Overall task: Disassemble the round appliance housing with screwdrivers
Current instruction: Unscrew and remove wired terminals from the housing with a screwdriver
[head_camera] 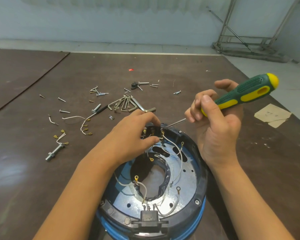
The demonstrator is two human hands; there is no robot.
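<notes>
Steel screws (pixel 98 91), hex keys (pixel 126 104) behind housing (pixel 200 179), R hand (pixel 216 135) grips screwdriver (pixel 246 91), L hand (pixel 133 134) pinches switch (pixel 148 132)

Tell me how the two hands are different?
The right hand grips the green-and-yellow screwdriver; the left hand grips the black terminal block. The right hand is raised beside the round housing; the left hand reaches down to its far rim. Both work at that block, where the screwdriver's tip points.

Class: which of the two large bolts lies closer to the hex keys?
The farther bolt, just left of the hex keys; the other bolt lies lower left, touching loose wires.
</notes>
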